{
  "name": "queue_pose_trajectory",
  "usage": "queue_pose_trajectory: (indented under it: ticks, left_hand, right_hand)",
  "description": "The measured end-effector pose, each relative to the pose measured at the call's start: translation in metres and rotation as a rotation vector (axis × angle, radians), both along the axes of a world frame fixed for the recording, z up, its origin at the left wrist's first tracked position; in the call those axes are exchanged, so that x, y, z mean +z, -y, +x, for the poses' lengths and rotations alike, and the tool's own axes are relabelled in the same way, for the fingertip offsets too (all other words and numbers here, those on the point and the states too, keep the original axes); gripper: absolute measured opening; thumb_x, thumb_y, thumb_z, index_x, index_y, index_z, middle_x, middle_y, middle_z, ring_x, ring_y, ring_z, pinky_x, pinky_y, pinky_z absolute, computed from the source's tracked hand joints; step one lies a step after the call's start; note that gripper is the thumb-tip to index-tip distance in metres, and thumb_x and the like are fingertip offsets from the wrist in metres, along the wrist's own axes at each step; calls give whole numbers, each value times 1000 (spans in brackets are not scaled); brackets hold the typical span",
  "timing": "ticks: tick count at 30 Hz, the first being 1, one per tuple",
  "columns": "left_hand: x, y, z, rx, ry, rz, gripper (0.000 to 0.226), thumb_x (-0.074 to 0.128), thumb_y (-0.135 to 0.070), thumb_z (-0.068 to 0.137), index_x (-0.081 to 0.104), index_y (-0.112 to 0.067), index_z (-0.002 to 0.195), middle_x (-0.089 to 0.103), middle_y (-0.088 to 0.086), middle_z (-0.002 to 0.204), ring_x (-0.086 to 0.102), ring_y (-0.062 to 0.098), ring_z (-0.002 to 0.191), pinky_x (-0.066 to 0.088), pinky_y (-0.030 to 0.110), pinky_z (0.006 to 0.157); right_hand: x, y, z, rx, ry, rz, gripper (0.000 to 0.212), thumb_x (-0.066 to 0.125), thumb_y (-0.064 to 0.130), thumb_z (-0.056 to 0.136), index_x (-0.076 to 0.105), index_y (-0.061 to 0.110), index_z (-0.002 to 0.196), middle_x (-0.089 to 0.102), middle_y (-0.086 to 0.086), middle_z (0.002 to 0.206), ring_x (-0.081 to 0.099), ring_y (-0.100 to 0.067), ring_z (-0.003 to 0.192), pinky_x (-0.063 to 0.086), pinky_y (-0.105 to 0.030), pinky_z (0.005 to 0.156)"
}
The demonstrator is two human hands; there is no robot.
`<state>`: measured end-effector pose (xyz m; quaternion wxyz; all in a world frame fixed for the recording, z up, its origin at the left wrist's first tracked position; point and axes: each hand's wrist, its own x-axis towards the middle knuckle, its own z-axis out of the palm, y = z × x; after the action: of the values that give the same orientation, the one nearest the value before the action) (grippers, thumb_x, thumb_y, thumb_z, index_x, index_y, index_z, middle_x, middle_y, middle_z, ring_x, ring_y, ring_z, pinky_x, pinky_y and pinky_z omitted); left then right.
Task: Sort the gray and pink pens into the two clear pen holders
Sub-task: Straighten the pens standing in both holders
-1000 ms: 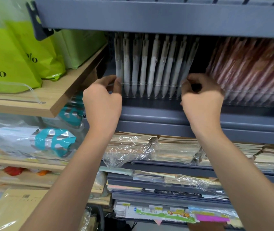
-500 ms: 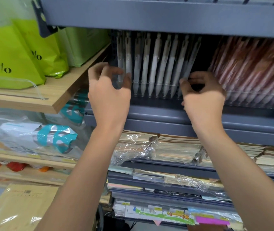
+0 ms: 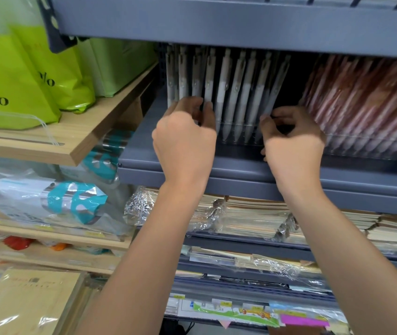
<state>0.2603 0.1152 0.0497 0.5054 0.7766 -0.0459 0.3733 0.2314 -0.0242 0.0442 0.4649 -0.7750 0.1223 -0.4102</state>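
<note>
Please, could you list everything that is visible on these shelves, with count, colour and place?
gray pens: many, pale gray, upright in left clear holder
pink pens: many, pink, leaning in right clear holder
gray shelf: one, under both holders
bags: three, green, wooden shelf, upper left
notebooks: stacks, beige, plastic-wrapped, shelf below
left hand: one, pinches gray pens at row's left
right hand: one, fingers curled at row's right end; grip unclear

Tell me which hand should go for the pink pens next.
Right, I'd judge. The right hand is curled at the right end of the gray pens, just beside the pink pens. The left hand is at the gray row's far left end, fingers among those pens.
</note>
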Motion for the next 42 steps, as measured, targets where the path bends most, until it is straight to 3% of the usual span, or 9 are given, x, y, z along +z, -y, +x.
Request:
queue_pose_trajectory:
  ticks: [9,28,34,42]
  left_hand:
    - [1,1,-1,11,-12,85,19,61,-29,92,77,-21,91,75,10,82,66,37,76,53,41,68]
    - [0,-1,1,-25,-51,-49,15,67,-33,88,75,-20,87,74,2,77,68,27,74,55,40,71]
    - [-5,-5,-1,31,-38,-155,16,67,-32,90,71,-17,94,71,0,77,66,26,76,53,40,72]
    - [-4,-5,0,50,-113,-68,23,62,-31,93,77,-23,109,76,8,88,68,31,84,48,31,73]
  right_hand:
    - [-1,-2,1,-22,8,-21,9,62,26,88,62,17,93,69,-4,85,66,-30,73,55,-45,70]
    - [0,-4,0,-42,-4,-37,15,62,27,89,64,13,95,70,-5,88,66,-30,77,54,-44,73]
    - [1,-5,-2,-39,-10,-29,13,62,24,89,65,13,95,69,-5,88,66,-29,78,55,-45,74]
    - [1,-6,-1,-48,-10,-28,16,62,27,89,65,12,94,70,-5,88,66,-30,78,55,-46,72]
